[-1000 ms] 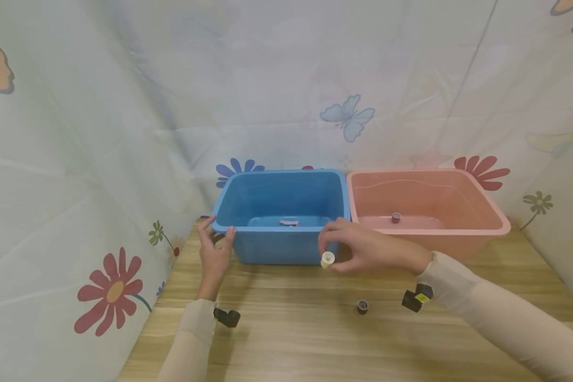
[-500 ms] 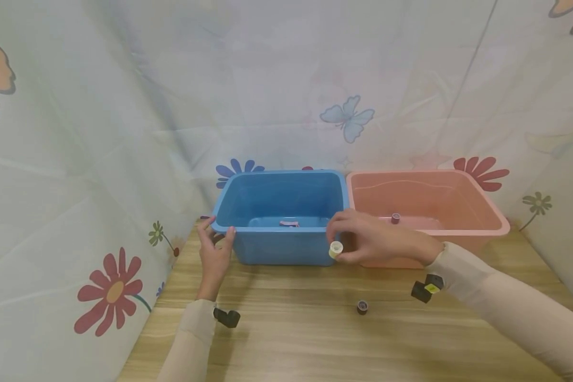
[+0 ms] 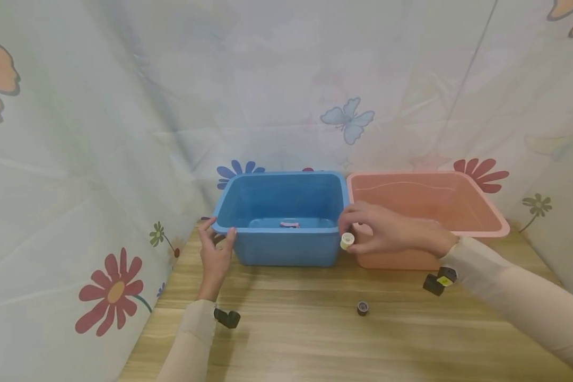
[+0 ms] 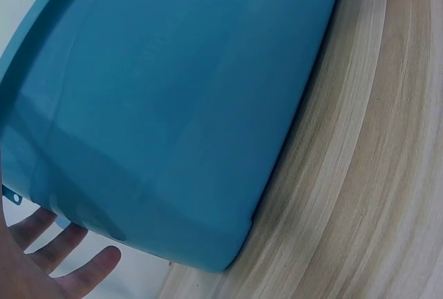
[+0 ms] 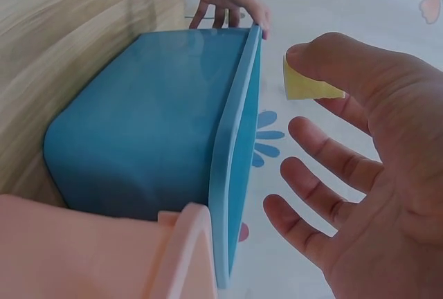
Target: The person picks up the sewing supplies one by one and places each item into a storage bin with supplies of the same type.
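My right hand [image 3: 387, 228] pinches a small pale-yellow spool [image 3: 347, 241], which looks like thread, between thumb and index finger. It is in front of the pink bin's near left corner, and in the right wrist view the other fingers are spread apart. My left hand [image 3: 215, 260] holds the near left corner of the blue bin [image 3: 286, 248], thumb in front and fingers along the side. A small pink-and-dark item [image 3: 289, 225] lies on the blue bin's floor, its kind unclear. A dark spool [image 3: 362, 307] stands on the table.
The pink bin [image 3: 498, 231] stands against the blue bin's right side. Both are on a wood-grain table [image 3: 286, 329], in front of a patterned curtain [image 3: 267, 106]. Black wrist cameras [image 3: 439, 281] are strapped to both sleeves.
My right hand has moved right and slightly up with the yellow spool, from the blue bin's front towards the pink bin. It now hides the dark spool seen inside the pink bin. My left hand stays put.
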Demonstrator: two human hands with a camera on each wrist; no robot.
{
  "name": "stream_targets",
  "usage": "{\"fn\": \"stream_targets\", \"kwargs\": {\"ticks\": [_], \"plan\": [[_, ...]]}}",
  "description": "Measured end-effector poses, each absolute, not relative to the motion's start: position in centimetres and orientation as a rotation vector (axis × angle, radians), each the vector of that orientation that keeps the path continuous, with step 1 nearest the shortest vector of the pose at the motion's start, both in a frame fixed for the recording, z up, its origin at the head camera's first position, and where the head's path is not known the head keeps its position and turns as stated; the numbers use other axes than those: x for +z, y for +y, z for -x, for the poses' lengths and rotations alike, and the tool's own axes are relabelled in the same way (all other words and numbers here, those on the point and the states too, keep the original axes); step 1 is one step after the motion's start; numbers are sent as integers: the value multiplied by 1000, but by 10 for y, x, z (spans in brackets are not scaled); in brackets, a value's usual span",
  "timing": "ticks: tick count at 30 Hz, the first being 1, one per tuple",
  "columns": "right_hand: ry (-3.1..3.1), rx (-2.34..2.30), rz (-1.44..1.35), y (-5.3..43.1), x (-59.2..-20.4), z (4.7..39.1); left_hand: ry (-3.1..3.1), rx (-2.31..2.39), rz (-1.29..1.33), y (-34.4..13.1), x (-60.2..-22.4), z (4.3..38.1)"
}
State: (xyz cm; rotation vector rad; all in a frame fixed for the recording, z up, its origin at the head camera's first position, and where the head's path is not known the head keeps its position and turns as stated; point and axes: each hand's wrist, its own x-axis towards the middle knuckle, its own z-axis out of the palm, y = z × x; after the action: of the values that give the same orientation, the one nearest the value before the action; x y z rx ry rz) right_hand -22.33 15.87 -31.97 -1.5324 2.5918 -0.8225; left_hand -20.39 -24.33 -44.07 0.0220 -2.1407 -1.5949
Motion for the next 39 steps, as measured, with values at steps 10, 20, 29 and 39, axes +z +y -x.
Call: {"fn": "stream_targets", "kwargs": {"ticks": [10, 20, 29, 39], "plan": [[2674, -791, 1476, 169, -310, 228, -2170, -1570, -29, -244, -441, 204], [2671, -798, 1432, 178, -305, 237, -2177, -1569, -46, -243, -439, 204], [2640, -798, 1372, 190, -298, 240, -2165, -1554, -45, -242, -438, 202], [2721, -840, 1248, 198, -297, 245, -2173, -1552, -48, -241, -438, 201]]}}
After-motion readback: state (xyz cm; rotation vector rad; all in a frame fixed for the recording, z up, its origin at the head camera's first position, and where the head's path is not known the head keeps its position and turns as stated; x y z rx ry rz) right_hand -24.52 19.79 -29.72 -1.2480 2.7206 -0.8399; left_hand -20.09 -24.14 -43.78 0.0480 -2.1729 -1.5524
